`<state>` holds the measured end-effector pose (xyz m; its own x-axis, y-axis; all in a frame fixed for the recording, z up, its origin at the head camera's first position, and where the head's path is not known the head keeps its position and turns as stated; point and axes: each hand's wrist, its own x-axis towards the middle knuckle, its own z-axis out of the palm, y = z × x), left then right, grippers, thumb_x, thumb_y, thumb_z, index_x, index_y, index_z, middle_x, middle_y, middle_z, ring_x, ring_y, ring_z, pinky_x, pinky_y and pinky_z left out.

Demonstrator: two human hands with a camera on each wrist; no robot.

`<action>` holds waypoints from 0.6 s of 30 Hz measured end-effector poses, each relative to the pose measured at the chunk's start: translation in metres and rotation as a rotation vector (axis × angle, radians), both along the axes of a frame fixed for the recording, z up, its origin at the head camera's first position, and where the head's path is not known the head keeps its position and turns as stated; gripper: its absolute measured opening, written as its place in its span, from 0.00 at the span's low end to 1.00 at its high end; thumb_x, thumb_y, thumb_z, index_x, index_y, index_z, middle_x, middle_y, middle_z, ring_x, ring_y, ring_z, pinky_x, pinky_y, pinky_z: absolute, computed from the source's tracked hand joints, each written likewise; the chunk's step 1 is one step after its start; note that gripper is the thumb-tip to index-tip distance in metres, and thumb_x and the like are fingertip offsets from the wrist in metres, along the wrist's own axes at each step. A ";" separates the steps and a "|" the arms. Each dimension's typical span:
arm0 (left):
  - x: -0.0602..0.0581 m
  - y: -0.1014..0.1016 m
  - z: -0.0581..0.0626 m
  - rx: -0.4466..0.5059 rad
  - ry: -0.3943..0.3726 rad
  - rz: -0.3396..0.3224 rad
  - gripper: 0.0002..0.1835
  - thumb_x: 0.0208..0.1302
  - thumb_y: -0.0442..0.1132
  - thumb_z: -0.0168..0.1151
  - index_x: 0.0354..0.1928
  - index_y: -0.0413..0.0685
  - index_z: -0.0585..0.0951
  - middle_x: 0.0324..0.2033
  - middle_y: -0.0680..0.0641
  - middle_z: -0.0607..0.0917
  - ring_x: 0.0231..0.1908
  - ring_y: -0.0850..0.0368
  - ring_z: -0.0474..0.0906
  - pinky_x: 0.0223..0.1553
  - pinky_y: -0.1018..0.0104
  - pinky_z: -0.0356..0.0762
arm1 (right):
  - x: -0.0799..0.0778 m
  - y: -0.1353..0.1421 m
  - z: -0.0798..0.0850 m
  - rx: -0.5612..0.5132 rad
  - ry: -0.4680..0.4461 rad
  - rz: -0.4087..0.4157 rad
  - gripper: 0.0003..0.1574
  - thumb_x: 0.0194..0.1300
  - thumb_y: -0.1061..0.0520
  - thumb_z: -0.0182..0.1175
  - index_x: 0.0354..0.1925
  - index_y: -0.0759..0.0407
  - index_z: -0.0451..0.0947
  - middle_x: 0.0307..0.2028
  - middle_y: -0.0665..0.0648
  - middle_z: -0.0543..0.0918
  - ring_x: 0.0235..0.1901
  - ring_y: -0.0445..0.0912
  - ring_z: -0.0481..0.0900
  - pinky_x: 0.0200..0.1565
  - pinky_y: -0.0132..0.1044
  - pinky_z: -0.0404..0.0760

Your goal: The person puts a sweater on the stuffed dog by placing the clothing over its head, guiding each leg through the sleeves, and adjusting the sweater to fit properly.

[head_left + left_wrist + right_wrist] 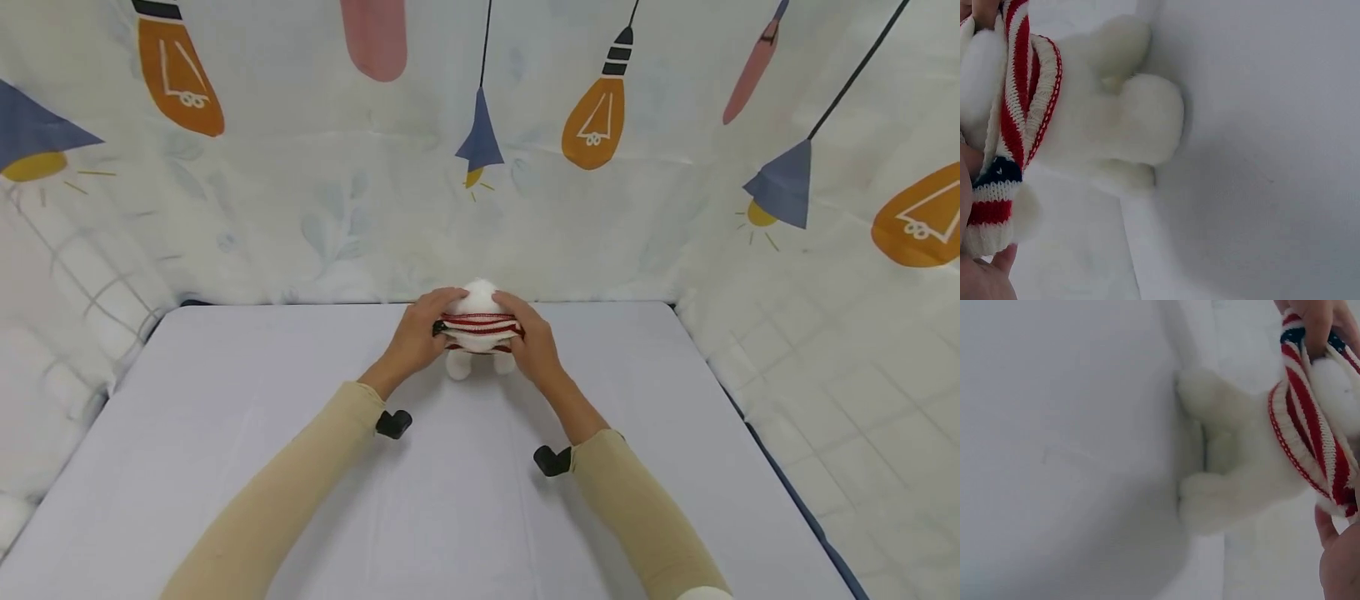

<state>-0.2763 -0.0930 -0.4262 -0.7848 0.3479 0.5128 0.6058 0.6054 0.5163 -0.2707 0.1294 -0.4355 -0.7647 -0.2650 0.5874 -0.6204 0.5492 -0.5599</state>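
Note:
A white plush toy [480, 294] stands at the far middle of the table, its stubby feet on the surface. Bunched around its upper part is a small knitted sweater [480, 325] with red and white stripes and dark blue patches. From the left side my left hand [422, 331] grips the sweater, thumb tucked under the knit. My right hand [534, 340] grips the opposite side. The left wrist view has the plush body [1085, 119] bare below the sweater's hem [1047, 100]. In the right wrist view the fingers [1317, 325] reach inside the knit. The toy's face is hidden.
A white-covered table [450, 517] spreads out in front of me. Right behind the toy hangs a pale curtain [360, 208] printed with lamps and bulbs, which also runs along both sides. A small black device [552, 461] sticks out from each wrist.

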 end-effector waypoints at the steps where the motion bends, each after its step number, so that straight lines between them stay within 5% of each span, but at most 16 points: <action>1: 0.000 0.000 0.000 0.025 -0.025 -0.011 0.39 0.50 0.16 0.57 0.64 0.54 0.71 0.63 0.48 0.74 0.64 0.48 0.69 0.63 0.48 0.68 | -0.001 0.000 0.002 -0.037 -0.045 0.013 0.46 0.51 0.84 0.46 0.63 0.52 0.72 0.63 0.54 0.76 0.65 0.48 0.71 0.65 0.45 0.70; 9: 0.004 0.000 0.004 0.240 -0.262 -0.122 0.27 0.54 0.17 0.54 0.54 0.48 0.77 0.57 0.46 0.78 0.63 0.50 0.71 0.62 0.51 0.71 | -0.003 0.002 0.011 -0.155 -0.267 0.007 0.28 0.60 0.79 0.49 0.50 0.56 0.81 0.52 0.57 0.83 0.54 0.49 0.80 0.54 0.45 0.79; 18: 0.003 -0.001 0.002 0.272 -0.524 -0.148 0.22 0.57 0.23 0.56 0.50 0.50 0.82 0.54 0.46 0.82 0.61 0.49 0.72 0.61 0.47 0.69 | -0.001 0.001 0.012 -0.117 -0.411 -0.036 0.23 0.59 0.76 0.50 0.43 0.59 0.83 0.42 0.59 0.86 0.35 0.47 0.79 0.35 0.34 0.80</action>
